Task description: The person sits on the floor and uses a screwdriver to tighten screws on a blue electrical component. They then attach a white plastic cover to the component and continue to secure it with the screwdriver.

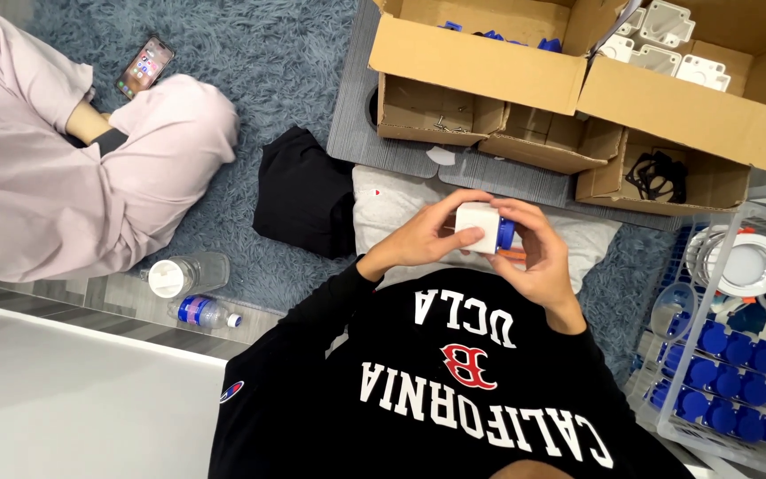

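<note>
Both hands up in front of my chest, over my lap. My left hand (423, 238) and my right hand (534, 257) together hold a small white plastic block with a blue round cap (482, 227); the cap sticks out on its right side. Left fingers (454, 238) curl closed around the near and left faces, thumb across the front. Right fingers (525, 220) wrap over the top and far edge, closed on the block, and cover most of the blue cap. A bit of orange shows just under the block; can't tell what it is.

Edges and room:
- Ahead: a row of open brown cardboard boxes (489, 71) on a grey mat, flaps up. One holds white plastic housings (667, 40), one blue parts at the far edge, one low box black ring gaskets (658, 173). Near flaps stand well apart from my hands.
- Right: a clear wire-framed bin (729, 355) with rows of blue round caps and white round lamp fittings (746, 266). Its near rim is close to my right elbow; the tightest side.
- Below the hands: a grey-white cushion (392, 208), a black folded cloth (303, 191) beside it on the blue shaggy rug (268, 62).
- Left: open rug, then another person seated in pale pink clothes (64, 177), a phone (144, 66) beside them. Two clear plastic bottles (192, 293) lie at the rug's edge.
</note>
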